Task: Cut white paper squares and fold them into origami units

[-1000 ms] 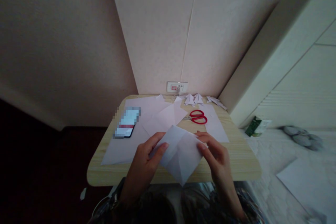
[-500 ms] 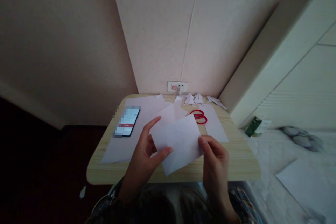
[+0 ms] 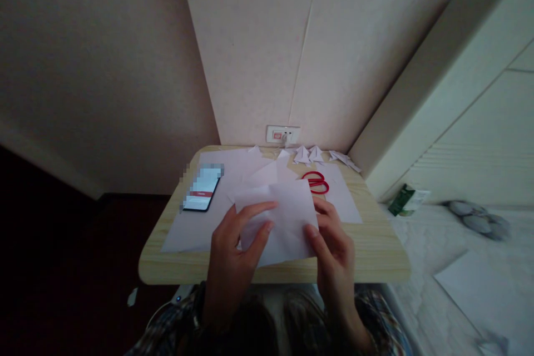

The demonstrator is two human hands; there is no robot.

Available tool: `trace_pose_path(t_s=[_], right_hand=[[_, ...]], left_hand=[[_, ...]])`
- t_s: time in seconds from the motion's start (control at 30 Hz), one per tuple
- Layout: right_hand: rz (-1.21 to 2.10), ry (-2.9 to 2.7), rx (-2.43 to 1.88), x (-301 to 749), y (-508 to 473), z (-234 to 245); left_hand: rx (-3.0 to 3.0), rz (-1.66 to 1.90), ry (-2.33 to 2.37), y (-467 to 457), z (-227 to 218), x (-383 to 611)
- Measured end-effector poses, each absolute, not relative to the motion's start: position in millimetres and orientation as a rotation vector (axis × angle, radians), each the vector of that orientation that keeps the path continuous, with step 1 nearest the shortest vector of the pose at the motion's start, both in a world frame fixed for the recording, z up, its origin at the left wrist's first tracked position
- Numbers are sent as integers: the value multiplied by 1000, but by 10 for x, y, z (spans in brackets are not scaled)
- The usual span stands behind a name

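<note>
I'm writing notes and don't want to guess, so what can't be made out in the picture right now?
Head view: far side of the held paper, turned away from the camera.
Head view: the right hand's grip behind that paper, blocked by the sheet.
Head view: blades of the scissors, covered by the same sheet.
Head view: text on the phone, too small and partly pixelated.

A white plastic wall socket [image 3: 283,134] sits at centre frame; at right, a green-and-white carton [image 3: 404,201] rests on a white quilted mattress [image 3: 411,242].
</note>
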State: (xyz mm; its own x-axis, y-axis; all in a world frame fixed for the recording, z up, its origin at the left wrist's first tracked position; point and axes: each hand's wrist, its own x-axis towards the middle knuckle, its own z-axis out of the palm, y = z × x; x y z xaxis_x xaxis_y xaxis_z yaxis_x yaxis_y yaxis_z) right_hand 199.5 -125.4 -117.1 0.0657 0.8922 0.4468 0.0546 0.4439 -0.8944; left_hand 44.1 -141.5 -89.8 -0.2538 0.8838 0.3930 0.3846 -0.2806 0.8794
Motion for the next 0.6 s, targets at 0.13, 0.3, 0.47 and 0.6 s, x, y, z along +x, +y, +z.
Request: trace_pose_path(t_s=[0.13,0.3,0.47,0.6], right_hand=[[733,-1448,-942,2008,-1281,-1132],[593,-1494,-989,1990,-1269,-1127],[493,-1463,-1036,1954,-1255,-1098],[468,-1503,-1046,1927,-1268,-1098]], left_hand=[[1767,1486,1526,-1422,-858,404],[1816,1469,1539,-1419,-858,402],[1885,1492,1539,-1424,-835,416],[1939,1490,1568,-1426,-850,441]])
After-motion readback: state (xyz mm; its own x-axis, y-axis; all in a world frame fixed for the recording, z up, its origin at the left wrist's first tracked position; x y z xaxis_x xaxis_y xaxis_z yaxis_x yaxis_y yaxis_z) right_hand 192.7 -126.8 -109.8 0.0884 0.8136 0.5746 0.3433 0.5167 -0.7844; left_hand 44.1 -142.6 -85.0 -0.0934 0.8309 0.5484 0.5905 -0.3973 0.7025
